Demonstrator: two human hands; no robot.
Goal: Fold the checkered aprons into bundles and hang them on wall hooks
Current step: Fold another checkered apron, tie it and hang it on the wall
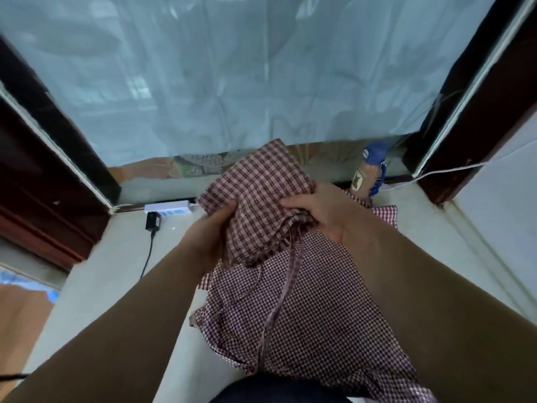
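A folded red-and-white checkered apron [260,187] with large checks is held up above the pale ledge [122,257]. My left hand [209,231] grips its lower left edge, thumb on top. My right hand [322,213] grips the bunched right side, fingers curled over the cloth. A thin apron strap [283,292] hangs down from the bundle. Beneath it a second apron [316,315] with small fine checks lies spread on the ledge, reaching to my lap.
A white power strip [168,209] with a black plug and cable [151,228] lies at the back left. A bottle with a blue cap [367,173] stands at the back right. Behind hangs a pale blue curtain [232,77], with dark wooden frames on both sides.
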